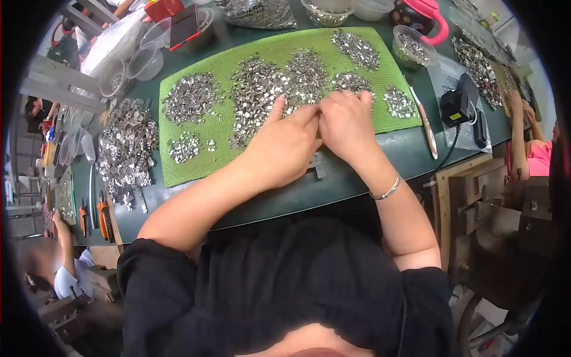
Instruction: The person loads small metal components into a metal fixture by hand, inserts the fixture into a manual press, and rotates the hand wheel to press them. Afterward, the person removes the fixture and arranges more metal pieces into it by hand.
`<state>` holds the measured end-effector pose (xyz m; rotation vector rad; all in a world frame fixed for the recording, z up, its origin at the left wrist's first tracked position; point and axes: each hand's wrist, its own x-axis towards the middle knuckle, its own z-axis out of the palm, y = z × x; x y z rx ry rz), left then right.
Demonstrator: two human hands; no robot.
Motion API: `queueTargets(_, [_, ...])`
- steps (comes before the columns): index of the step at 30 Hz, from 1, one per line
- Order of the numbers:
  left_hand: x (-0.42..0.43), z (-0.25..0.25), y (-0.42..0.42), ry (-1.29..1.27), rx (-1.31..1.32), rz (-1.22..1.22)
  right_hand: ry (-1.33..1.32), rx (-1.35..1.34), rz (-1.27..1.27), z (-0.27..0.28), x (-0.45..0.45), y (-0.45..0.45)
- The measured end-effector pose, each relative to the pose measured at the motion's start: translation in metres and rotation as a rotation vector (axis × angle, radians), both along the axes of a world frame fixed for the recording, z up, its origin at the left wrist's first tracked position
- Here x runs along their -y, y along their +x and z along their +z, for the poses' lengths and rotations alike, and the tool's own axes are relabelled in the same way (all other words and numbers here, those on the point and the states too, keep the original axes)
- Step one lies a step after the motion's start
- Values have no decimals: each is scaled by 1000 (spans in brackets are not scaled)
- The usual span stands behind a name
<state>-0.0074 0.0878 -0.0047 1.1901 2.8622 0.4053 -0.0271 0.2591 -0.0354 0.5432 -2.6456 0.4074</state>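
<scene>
My left hand (pixel 284 147) and my right hand (pixel 348 126) meet at the fingertips over the near edge of a green woven mat (pixel 223 64). Both are closed, fingers pressed together, and what they pinch is hidden. Just below them a small flat silver metal piece (pixel 319 165) shows; whether it is held or lies on the table I cannot tell. Beyond my fingers spreads a large heap of small metal parts (pixel 256 89). Smaller piles surround it, including one at the left (pixel 191 98) and one at the right (pixel 399 102).
Left of the mat lies a heap of joined metal strips (pixel 126 152), with orange-handled pliers (pixel 105 219) nearby. A slim tool (pixel 427 128) rests along the mat's right side, near a black power adapter (pixel 459 102). Plastic tubs (pixel 413 47) stand behind. Other people work at both sides.
</scene>
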Motion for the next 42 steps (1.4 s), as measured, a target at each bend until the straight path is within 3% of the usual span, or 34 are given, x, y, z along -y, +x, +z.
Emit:
queueTargets(6, [4,-1,14,116,-64,-79,38,-79,68,-5,-8,-2])
queueTargets(11, [17,9,9,118,117,14,-139,6,155,1,-16,10])
queueTargets(15, [16,-6,-20,318,-173,87,-110,82,137,-1,-15,18])
queueTargets(21, [4,-6,-38,108,-182,28,-94,34,139,-3,-20,15])
queueTargets(25, [17,5,-23,69,-169,-103,-38,99,194,8,-27,8])
queueTargets(29, [24,4,-26,152,-63,-74,-4,243,329,14,-32,-7])
queueTargets(32, [22,1,-29,178,-19,-18,-115,210,347,16,-24,-4])
queueTargets(35, [23,0,-29,167,-2,-1,-477,283,463,32,-7,29])
queueTargets(42, [26,-4,-24,178,13,39,-475,366,540,23,8,46])
